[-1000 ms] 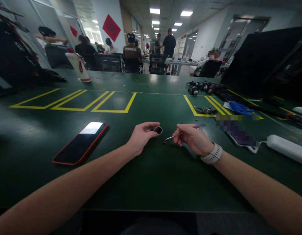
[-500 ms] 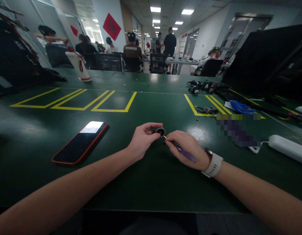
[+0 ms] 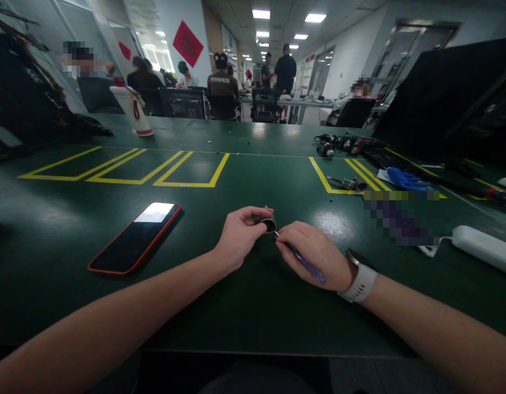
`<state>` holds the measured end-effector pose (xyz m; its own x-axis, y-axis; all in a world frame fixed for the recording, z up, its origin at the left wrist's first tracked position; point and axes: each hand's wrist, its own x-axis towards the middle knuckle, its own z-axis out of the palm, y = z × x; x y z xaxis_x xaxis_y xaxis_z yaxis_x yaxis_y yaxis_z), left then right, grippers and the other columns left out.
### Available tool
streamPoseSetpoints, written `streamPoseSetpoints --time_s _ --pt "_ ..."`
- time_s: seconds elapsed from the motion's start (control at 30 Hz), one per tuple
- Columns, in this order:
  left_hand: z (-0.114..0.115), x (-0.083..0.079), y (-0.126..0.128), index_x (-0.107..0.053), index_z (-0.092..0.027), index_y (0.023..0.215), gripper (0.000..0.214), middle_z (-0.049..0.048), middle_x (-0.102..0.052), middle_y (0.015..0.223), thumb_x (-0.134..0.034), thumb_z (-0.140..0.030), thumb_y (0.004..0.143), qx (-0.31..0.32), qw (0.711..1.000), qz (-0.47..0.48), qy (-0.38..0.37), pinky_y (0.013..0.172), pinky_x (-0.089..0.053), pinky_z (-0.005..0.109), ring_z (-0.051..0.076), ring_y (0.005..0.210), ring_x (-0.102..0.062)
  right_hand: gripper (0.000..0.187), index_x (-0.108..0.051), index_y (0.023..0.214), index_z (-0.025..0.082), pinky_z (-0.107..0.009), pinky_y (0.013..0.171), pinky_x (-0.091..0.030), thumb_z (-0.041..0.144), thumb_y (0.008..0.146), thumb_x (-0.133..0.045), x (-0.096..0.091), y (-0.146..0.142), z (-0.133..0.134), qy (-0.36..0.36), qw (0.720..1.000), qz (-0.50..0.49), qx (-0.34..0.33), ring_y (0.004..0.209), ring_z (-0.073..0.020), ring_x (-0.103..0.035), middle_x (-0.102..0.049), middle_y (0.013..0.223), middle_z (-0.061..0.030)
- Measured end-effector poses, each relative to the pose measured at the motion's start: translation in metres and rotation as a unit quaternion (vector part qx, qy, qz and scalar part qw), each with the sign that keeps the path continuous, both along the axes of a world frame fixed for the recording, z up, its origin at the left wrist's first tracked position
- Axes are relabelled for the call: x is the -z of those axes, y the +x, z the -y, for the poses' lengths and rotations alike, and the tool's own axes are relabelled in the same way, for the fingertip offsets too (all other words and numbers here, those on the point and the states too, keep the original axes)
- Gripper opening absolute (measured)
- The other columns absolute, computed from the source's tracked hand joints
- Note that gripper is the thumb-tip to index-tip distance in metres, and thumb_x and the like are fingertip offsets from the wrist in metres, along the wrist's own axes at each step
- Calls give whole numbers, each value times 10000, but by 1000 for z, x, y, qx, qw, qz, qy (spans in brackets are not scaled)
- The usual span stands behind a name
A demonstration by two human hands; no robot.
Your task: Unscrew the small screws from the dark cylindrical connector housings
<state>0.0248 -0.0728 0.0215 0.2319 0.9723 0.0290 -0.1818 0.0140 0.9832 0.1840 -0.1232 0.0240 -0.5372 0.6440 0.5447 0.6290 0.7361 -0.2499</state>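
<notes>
Between the thumb and fingers of my left hand (image 3: 241,232) is a small round metal part (image 3: 269,224), dark and hollow inside, its open end turned toward me. My right hand (image 3: 312,253) grips a screwdriver (image 3: 310,266) with a see-through purple handle. Its thin metal shaft points up and left toward the lower rim of the round part. Whether the tip touches the part is too small to tell. A pale watch band circles my right wrist. Both hands are just above the green table (image 3: 236,317).
A phone in a red case (image 3: 133,241) lies left of my hands. Yellow tape outlines mark the table. Rightward are a metal reel-like part (image 3: 349,184), blue gloves (image 3: 406,179) and a white power strip (image 3: 484,249). A paper cup (image 3: 133,112) stands at the back left.
The round metal part has tilted a little downward in my left hand. My right hand and the screwdriver have shifted slightly lower, the tip drawing back from the part's opening.
</notes>
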Motion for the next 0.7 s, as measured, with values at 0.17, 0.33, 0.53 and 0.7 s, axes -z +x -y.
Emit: streamPoseSetpoints --time_s 0.17,0.33,0.53,0.7 --pt "0 0 -1 -680 -125 790 204 51 -695 966 -658 -42 604 12 1000 -3 -14 847 -513 360 165 860 -647 88 -534 863 153 -303 691 -476 137 862 -447 0 -1 -1 -7 1000 1 -7 767 -170 -565 -627 835 -84" --pt "1 -2 -1 -681 -126 777 204 54 -693 970 -656 -35 596 9 1000 -8 -13 849 -513 359 169 862 -644 87 -535 864 164 -307 685 -475 141 857 -451 1 0 0 -3 1000 -3 -3 762 -173 -568 -633 837 -86" --pt "1 -3 0 -680 -131 760 198 62 -700 963 -629 -29 598 8 1000 -16 -12 854 -506 382 192 902 -640 83 -535 863 160 -301 684 -467 141 855 -454 -1 -1 1 -12 1000 -2 -11 754 -171 -565 -631 826 -87" --pt "3 -4 0 -673 -128 728 177 70 -707 948 -614 -26 596 16 1000 -22 -5 857 -503 391 207 933 -636 103 -539 849 162 -301 664 -463 148 860 -437 -1 -3 2 -24 1000 9 -5 736 -169 -559 -627 806 -81"
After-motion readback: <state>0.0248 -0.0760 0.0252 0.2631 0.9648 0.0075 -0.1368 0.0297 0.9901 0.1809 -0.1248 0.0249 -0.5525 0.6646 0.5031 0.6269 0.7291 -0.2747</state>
